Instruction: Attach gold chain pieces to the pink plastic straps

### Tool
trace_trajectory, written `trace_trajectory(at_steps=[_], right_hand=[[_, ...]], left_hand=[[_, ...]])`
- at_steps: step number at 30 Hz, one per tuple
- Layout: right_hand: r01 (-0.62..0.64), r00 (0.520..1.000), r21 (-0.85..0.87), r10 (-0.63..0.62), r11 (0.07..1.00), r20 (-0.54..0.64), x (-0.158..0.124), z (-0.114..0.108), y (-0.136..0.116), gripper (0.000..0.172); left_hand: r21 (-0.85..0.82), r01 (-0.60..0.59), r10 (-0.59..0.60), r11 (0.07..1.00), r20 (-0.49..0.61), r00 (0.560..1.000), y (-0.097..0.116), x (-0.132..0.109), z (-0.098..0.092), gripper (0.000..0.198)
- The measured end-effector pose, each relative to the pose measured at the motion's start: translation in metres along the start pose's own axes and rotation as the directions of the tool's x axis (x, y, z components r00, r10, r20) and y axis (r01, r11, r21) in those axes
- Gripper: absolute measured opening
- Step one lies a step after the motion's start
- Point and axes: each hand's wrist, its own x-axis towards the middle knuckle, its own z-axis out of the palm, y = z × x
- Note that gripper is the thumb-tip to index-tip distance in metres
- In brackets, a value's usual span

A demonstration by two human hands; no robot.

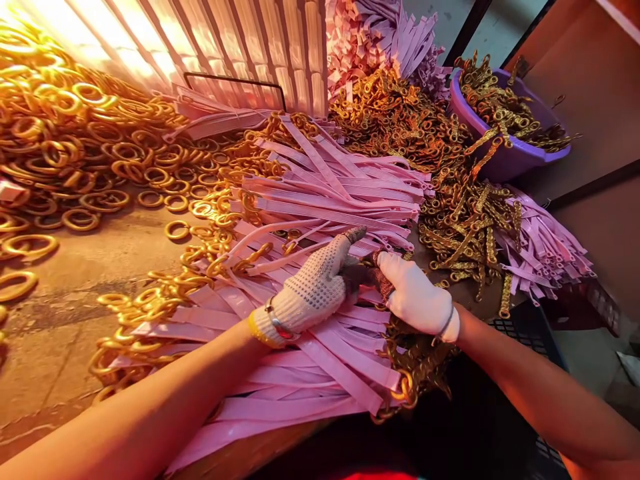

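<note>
My left hand [320, 277], in a dotted knit glove with dark fingertips, is above a pile of pink straps [320, 347]. Its thumb points forward and its fingers curl inward. My right hand [417, 293], in a white glove, is closed close beside it, the fingertips of both almost meeting. Whatever they pinch between them is hidden by the gloves. Gold rings [145, 307] show at the left ends of many straps. Dark gold twisted metal pieces [420, 353] lie under and below my right hand.
Loose gold rings [90, 157] are heaped at the left on the wooden table [100, 267]. A ribbed panel [240, 53] stands at the back. Gold metal strips [465, 227] spread to the right, near a purple basin [505, 160] of similar strips and a pink strap bundle [545, 240].
</note>
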Motion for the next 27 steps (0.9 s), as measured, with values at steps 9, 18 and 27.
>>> trace_trajectory(at_steps=[9,18,27], right_hand=[[0.090,0.995,-0.514,-0.053,0.853,0.086,-0.005,0.000,-0.008,0.023],[-0.016,0.996,-0.494,0.056,0.869,0.067,0.005,-0.011,-0.016,0.020],[-0.206,0.978,-0.245,0.203,0.947,-0.038,-0.006,-0.022,-0.011,0.029]], left_hand=[[-0.009,-0.035,0.036,0.999,0.159,0.987,-0.015,0.000,-0.001,0.073],[0.000,0.066,-0.065,0.998,0.054,0.996,0.004,0.006,0.001,0.063],[-0.266,0.220,-0.218,0.939,0.038,0.975,0.033,0.020,0.030,0.036]])
